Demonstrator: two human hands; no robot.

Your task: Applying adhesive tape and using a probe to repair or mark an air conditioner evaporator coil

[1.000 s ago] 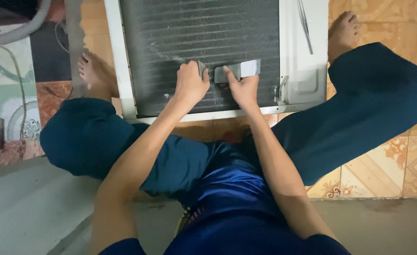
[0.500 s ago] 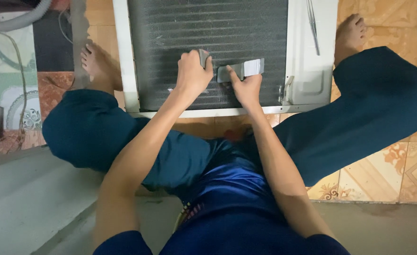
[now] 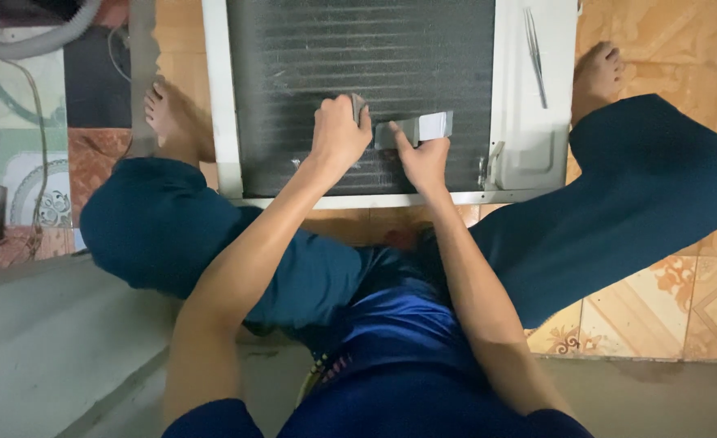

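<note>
A white-framed air conditioner unit (image 3: 511,105) lies flat on the floor between my legs, its dark finned coil (image 3: 358,57) facing up. My left hand (image 3: 338,134) presses on the fins, fingers curled over a small grey object whose shape I cannot make out. My right hand (image 3: 423,158) holds one end of a flat grey metal strip (image 3: 423,127) that lies across the fins just right of my left hand. Both hands sit near the coil's lower middle.
A thin metal tool (image 3: 534,57) rests on the unit's white right panel. My bare feet (image 3: 172,118) flank the unit. A grey hose (image 3: 34,40) and cable lie at upper left over patterned tiles. A concrete step (image 3: 42,349) runs along the lower left.
The view has shifted slightly, so the unit sits further right in the frame. Both hands stay on the fins; my left hand has edged up a little toward the strip.
</note>
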